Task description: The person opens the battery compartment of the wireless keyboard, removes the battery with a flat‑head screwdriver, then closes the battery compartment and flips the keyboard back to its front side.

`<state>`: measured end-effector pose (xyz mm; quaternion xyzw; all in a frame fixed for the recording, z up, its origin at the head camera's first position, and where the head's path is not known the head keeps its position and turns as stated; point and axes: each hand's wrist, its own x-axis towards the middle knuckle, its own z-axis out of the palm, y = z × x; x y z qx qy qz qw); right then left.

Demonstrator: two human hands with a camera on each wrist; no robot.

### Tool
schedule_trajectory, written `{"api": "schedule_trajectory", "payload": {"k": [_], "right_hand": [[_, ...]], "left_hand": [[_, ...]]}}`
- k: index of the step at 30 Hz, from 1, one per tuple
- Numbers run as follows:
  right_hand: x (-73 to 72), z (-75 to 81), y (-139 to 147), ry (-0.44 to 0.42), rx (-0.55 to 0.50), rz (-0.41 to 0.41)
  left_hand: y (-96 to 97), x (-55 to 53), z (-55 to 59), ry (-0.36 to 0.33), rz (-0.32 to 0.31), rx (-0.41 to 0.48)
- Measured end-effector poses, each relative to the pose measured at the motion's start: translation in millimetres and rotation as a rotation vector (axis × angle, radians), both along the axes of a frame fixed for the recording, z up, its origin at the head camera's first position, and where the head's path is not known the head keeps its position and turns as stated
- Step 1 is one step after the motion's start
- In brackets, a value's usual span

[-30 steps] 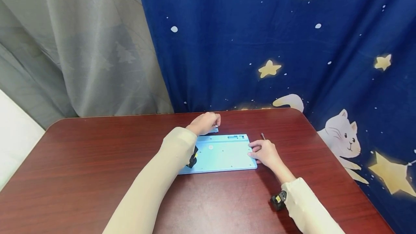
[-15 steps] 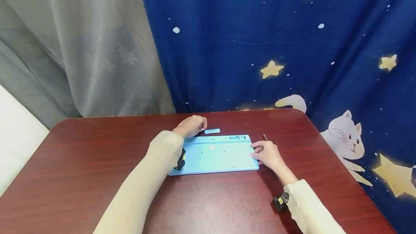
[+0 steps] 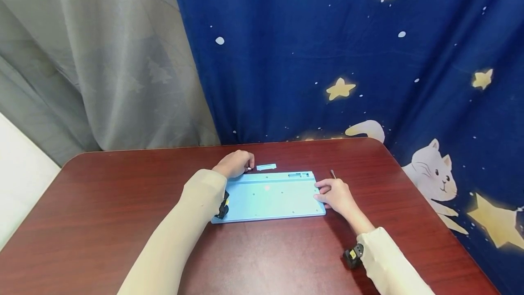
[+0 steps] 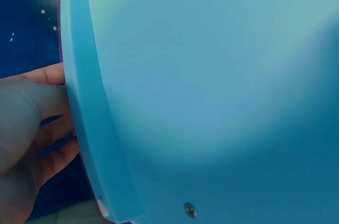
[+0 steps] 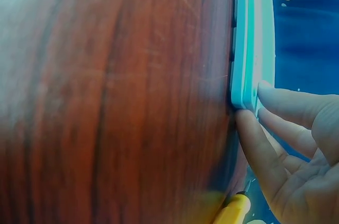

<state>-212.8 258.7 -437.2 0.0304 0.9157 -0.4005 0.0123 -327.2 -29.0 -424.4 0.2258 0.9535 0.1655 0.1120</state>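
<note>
Reddish table (image 3: 266, 254), starry curtain (image 3: 282, 67). Left hand (image 3: 235, 164), fingers apparently bent round small pale piece (image 3: 249, 168), at far edge of upturned keyboard (image 3: 268, 201); right hand (image 3: 335, 194) pinches its right end. Keyboard's long axis crosswise between hands; slot (image 3: 294, 175) nearer right hand, loose cover (image 3: 266, 167) just beside left hand.

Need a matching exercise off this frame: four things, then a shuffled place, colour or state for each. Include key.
Things:
1. keyboard
2. cover
3. tool
4. right hand

Place, colour or state:
A. touching the keyboard's right edge
B. lying just beyond the keyboard's far edge
C. yellow-handled
D. lying with screws in its upper face

Pairs: 1-D, 2-B, 3-C, 4-A
</note>
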Motion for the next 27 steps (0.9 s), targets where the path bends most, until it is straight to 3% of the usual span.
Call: {"api": "schedule_trajectory", "payload": {"k": [17,27], "right_hand": [[1.2,-1.1,-0.4,0.002,-0.007,0.002],[2.0,-2.9,0.1,0.007,-0.004,-0.003]], "left_hand": [[-3.7,4.2,2.4,0.023,-0.026,0.026],[-6.0,5.3,6.2,0.091,-0.061,0.026]]}}
